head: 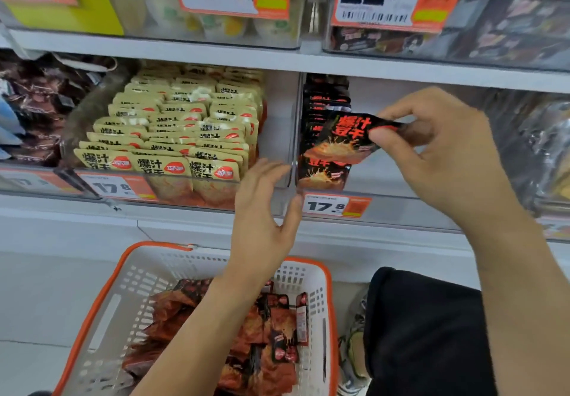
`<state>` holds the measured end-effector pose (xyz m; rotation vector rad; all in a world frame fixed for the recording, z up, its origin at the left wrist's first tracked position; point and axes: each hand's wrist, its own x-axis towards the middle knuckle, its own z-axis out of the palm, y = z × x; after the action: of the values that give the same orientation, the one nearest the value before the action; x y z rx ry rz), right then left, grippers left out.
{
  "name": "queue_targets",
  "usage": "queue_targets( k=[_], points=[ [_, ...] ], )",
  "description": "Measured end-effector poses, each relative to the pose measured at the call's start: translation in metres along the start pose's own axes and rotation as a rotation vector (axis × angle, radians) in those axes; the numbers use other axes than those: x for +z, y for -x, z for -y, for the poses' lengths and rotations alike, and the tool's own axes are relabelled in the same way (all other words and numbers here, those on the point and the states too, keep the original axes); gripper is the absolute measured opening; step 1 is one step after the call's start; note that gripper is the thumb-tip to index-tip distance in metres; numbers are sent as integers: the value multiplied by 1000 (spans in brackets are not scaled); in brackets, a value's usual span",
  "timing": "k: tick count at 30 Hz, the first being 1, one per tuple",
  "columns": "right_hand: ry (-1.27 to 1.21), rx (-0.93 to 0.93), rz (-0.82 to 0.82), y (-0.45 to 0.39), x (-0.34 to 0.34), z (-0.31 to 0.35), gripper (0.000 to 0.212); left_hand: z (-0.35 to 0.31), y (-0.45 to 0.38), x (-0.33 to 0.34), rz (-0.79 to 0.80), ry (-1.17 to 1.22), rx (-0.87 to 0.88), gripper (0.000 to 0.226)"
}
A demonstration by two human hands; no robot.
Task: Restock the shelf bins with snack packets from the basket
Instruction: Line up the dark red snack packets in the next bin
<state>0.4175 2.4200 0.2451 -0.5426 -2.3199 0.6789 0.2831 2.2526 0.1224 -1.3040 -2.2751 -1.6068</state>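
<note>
Above the basket [101,303], right hand [444,151] pinches black packet [345,139].

Black-red packet [342,139], beige packets [172,136], white-orange basket [101,312].

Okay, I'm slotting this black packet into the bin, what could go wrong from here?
The right hand pinches the black-and-red snack packet only by its top corner, so it could slip or fold. The single row of black packets leans beside bare bin floor; a nudge might topple it sideways.
</note>
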Motion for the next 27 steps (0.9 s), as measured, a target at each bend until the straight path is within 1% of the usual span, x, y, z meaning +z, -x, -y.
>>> queue_targets(
  k=[2, 6, 9, 12, 16, 22, 27],
  points=[
    [20, 7, -2, -3, 8, -9, 16, 6, 4, 11, -5, -27, 15, 33],
    [55, 47, 96, -8, 26, -29, 15, 8, 8, 22, -124, 0, 11, 32],
    [79, 25, 136, -10, 43, -40, 13, 9, 6, 27, -182, 1, 16, 29],
    [126, 11, 154, -7, 56, -45, 14, 11, 6, 28, -188, -2, 28, 25],
    [170, 6, 177, 0, 68, -47, 14, 14, 8, 25, -157, 20, 44, 17],
    [216, 56, 126, 7, 77, -48, 19, 13, 8, 21, -152, 30, 59, 21],
    [236, 86, 28, 9, 76, -43, 24, 15, 8, 21, -147, 24, 73, 21]
  ],
)
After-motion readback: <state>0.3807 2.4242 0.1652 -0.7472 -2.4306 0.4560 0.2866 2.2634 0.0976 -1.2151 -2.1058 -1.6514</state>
